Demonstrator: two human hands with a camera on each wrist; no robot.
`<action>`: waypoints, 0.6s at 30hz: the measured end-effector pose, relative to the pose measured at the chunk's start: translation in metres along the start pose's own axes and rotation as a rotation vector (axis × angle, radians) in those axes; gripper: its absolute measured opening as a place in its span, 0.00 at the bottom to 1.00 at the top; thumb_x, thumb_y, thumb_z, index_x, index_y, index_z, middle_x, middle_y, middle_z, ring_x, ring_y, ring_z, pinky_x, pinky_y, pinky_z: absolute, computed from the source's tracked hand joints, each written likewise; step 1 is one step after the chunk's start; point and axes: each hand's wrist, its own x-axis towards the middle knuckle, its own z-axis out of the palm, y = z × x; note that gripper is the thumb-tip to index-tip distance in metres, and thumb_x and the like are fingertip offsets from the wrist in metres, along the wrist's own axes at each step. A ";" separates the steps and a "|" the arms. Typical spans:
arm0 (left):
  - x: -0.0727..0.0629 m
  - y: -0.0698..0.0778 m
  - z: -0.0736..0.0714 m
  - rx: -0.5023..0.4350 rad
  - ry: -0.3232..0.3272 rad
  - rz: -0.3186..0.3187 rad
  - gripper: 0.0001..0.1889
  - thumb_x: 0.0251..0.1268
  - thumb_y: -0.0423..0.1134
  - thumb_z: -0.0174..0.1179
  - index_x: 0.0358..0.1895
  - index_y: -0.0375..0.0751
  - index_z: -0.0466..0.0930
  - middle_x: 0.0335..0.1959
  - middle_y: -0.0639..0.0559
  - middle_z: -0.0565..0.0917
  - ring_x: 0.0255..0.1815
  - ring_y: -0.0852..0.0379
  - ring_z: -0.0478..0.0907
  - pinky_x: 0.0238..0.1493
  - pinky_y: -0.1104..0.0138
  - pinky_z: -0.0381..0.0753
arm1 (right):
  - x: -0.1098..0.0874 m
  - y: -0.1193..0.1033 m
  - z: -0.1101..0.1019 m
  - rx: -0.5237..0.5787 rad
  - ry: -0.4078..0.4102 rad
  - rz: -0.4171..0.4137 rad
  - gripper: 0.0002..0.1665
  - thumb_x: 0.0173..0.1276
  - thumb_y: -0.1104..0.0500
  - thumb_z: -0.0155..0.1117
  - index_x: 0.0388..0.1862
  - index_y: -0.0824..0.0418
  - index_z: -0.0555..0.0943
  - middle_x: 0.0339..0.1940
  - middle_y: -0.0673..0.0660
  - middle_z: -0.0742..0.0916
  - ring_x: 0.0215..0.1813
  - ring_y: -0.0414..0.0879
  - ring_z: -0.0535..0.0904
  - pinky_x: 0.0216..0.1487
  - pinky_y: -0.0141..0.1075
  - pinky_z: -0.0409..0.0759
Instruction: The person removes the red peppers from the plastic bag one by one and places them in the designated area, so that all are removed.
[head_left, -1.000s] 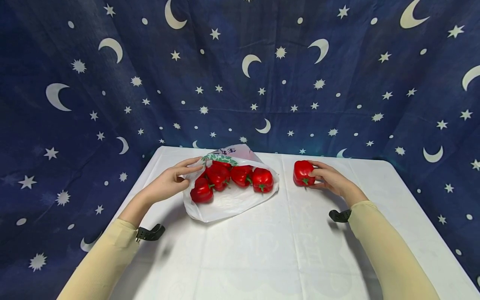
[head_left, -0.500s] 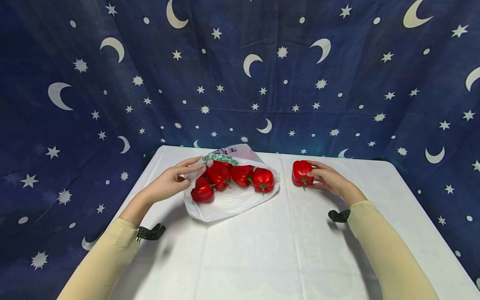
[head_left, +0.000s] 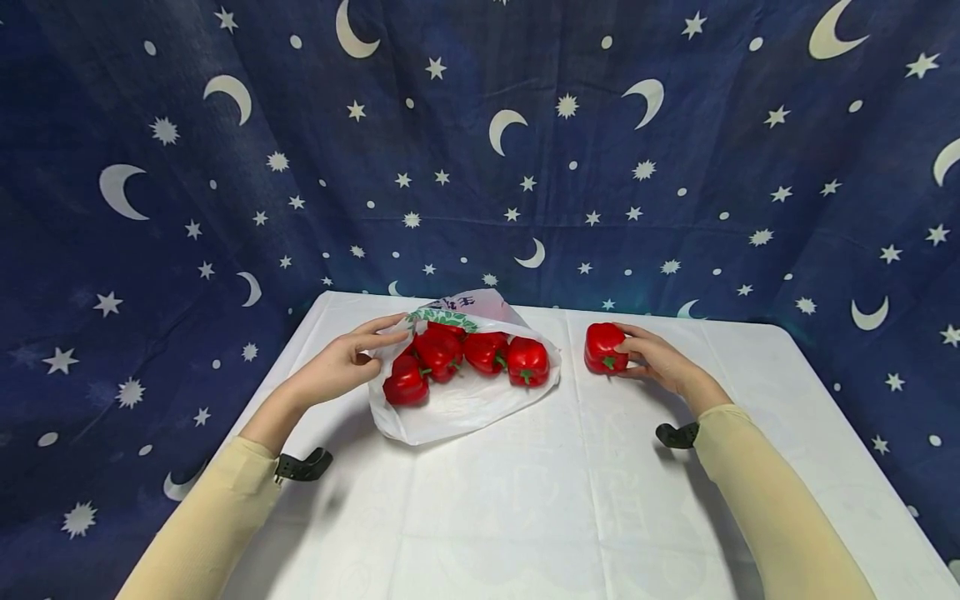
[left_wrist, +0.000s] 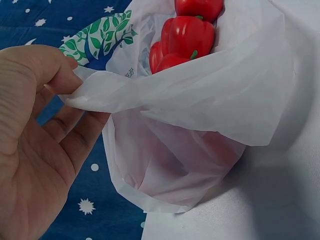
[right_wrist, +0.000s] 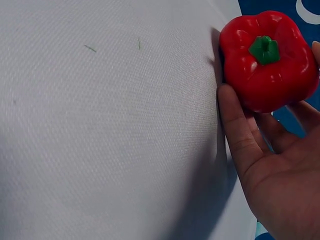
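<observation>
A white plastic bag (head_left: pixel 457 421) with a green leaf print lies on its side, its mouth toward me. Several red bell peppers (head_left: pixel 438 350) with green stems sit inside it. My left hand (head_left: pixel 333 367) pinches the bag's rim at the left between thumb and fingers; in the left wrist view the plastic film (left_wrist: pixel 200 95) stretches away from the fingertips. To the right of the bag, my right hand (head_left: pixel 660 362) grips a single red bell pepper (head_left: pixel 603 346) from its right side. In the right wrist view that pepper (right_wrist: pixel 280 75) shows its stem, with fingers beneath and beside it.
A white cloth (head_left: pixel 510 517) covers the table. Behind and to the left hangs a dark blue curtain (head_left: pixel 450 142) with moons and stars. Each wrist wears a black band (head_left: pixel 303 465). Two tiny green slivers (right_wrist: pixel 90 48) lie on the cloth.
My right hand and its bell pepper have shifted very slightly left, toward the bag. The left hand keeps its pinch on the rim, and the bagged peppers stay put.
</observation>
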 end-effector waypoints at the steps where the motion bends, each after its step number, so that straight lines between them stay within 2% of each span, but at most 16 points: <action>1: 0.000 0.000 0.000 -0.003 0.002 0.002 0.30 0.66 0.23 0.50 0.70 0.45 0.78 0.79 0.61 0.63 0.57 0.52 0.71 0.33 0.67 0.70 | 0.000 0.000 0.001 0.001 0.009 0.005 0.53 0.69 0.55 0.64 0.85 0.60 0.47 0.80 0.70 0.60 0.74 0.65 0.65 0.60 0.47 0.80; 5: -0.001 0.000 0.000 -0.012 0.011 0.010 0.29 0.66 0.23 0.51 0.70 0.46 0.78 0.78 0.61 0.63 0.60 0.52 0.68 0.29 0.65 0.68 | -0.001 -0.001 0.003 -0.004 0.034 0.022 0.51 0.71 0.56 0.61 0.86 0.60 0.46 0.80 0.70 0.60 0.75 0.67 0.63 0.63 0.49 0.77; 9: -0.001 0.000 0.001 -0.029 0.019 0.005 0.29 0.66 0.24 0.51 0.70 0.46 0.78 0.78 0.61 0.64 0.62 0.52 0.68 0.31 0.66 0.69 | -0.001 -0.002 0.004 -0.005 0.055 0.022 0.50 0.73 0.56 0.60 0.86 0.58 0.46 0.81 0.70 0.59 0.76 0.67 0.63 0.64 0.50 0.75; 18: -0.002 -0.002 0.003 -0.086 0.029 -0.008 0.29 0.67 0.24 0.52 0.70 0.47 0.78 0.78 0.62 0.64 0.61 0.51 0.67 0.31 0.67 0.69 | -0.006 0.003 -0.001 -0.008 0.057 -0.020 0.51 0.75 0.50 0.61 0.85 0.62 0.46 0.80 0.71 0.59 0.71 0.64 0.70 0.59 0.47 0.79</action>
